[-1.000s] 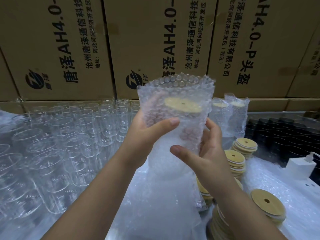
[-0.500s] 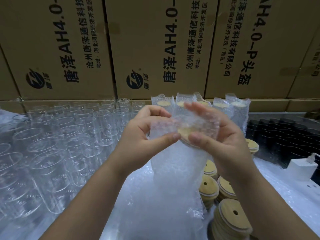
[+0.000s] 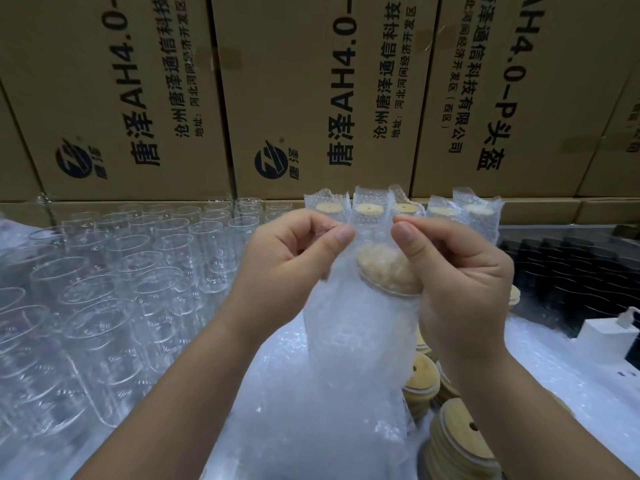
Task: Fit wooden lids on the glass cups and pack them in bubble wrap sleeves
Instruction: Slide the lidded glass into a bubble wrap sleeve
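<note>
The left hand [image 3: 294,261] and right hand [image 3: 460,275] pinch the top of the soft clear bubble wrap sleeve [image 3: 372,233]; the fragile wooden-lidded glass cup [image 3: 363,348] inside likely needs holding round its body.

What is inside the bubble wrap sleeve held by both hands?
A round wooden lid shows through the bubble wrap sleeve near its top, where the left hand and right hand pinch it. Any cup below is covered by bubbles and cannot be made out.
</note>
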